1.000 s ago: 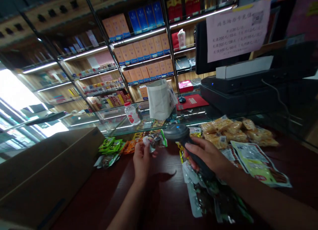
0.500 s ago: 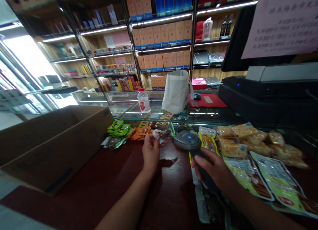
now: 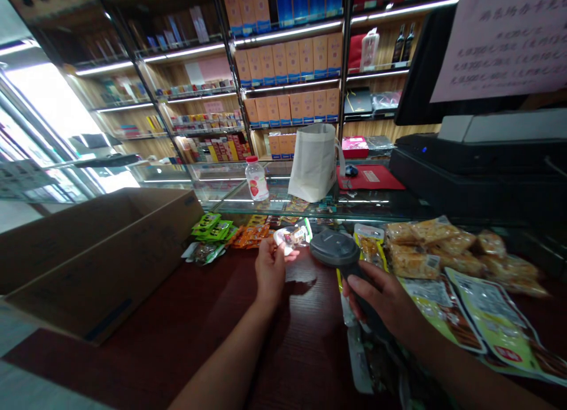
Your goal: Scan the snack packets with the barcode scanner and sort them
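My left hand (image 3: 271,272) pinches a small snack packet (image 3: 294,235) by its near end, above the dark wooden counter (image 3: 199,333). Bright light falls on the packet. My right hand (image 3: 376,289) is wrapped round the handle of a grey barcode scanner (image 3: 335,247), whose head points left at the packet, a short gap apart. Left of my left hand lie orange packets (image 3: 251,237) and green packets (image 3: 215,227). Under and beside the scanner are yellow-edged snack bags (image 3: 371,244), partly hidden by my right hand.
A large open cardboard box (image 3: 101,268) stands on the left. Wrapped bread pieces (image 3: 416,262) and flat snack pouches (image 3: 491,315) lie on the right. Behind are a plastic bottle (image 3: 257,182), a white bag (image 3: 312,165), a red mat (image 3: 376,178) and a monitor (image 3: 420,73).
Light now shines on the packet in my left hand, and the blue light on top of the scanner has gone out. Both hands have stayed almost still.
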`<state>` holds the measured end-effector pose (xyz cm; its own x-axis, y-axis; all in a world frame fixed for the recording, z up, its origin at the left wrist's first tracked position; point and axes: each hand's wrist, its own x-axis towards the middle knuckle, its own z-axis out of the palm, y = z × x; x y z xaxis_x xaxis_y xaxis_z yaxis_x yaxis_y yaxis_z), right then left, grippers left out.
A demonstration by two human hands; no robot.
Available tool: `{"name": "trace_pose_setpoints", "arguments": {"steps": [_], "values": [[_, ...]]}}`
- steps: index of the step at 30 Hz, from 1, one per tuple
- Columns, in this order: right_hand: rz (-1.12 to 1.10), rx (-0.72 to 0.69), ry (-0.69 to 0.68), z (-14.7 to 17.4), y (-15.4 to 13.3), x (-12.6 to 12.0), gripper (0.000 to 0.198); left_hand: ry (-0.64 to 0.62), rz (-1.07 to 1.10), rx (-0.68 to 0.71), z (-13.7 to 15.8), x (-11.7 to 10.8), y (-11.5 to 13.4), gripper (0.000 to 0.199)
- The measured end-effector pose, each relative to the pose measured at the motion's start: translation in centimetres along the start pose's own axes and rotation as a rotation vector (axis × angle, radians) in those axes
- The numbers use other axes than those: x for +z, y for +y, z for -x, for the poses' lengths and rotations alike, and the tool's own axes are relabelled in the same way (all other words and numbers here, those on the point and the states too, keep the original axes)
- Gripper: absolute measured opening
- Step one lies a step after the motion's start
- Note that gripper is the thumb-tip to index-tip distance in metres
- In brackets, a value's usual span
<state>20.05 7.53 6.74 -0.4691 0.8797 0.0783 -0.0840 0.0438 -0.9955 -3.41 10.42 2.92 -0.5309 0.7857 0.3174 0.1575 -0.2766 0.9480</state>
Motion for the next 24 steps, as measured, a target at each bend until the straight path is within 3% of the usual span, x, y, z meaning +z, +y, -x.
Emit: {"name": "trace_pose_setpoints", "arguments": {"steps": [10,14,19,24], "values": [[-0.017,0.042,-0.038,0.0,-0.2,0.1,0.038,0.012,0.056,0.032,-0.1,-0.2,-0.3,0.028],[-0.067,0.056,-0.094,0.3,-0.4,0.0,0.044,0.121,0.106,0.014,-1.3,-1.6,0.6,0.03],[-0.085,0.038,-0.098,0.8,-1.9,-0.7,0.044,0.35,0.248,-0.107,-3.0,-7.6,1.8,0.023],[-0.104,-0.026,-0.055,1.2,-3.9,-1.8,0.044,0.5,-0.062,-0.228,-3.0,-16.7,2.2,0.01]]}}
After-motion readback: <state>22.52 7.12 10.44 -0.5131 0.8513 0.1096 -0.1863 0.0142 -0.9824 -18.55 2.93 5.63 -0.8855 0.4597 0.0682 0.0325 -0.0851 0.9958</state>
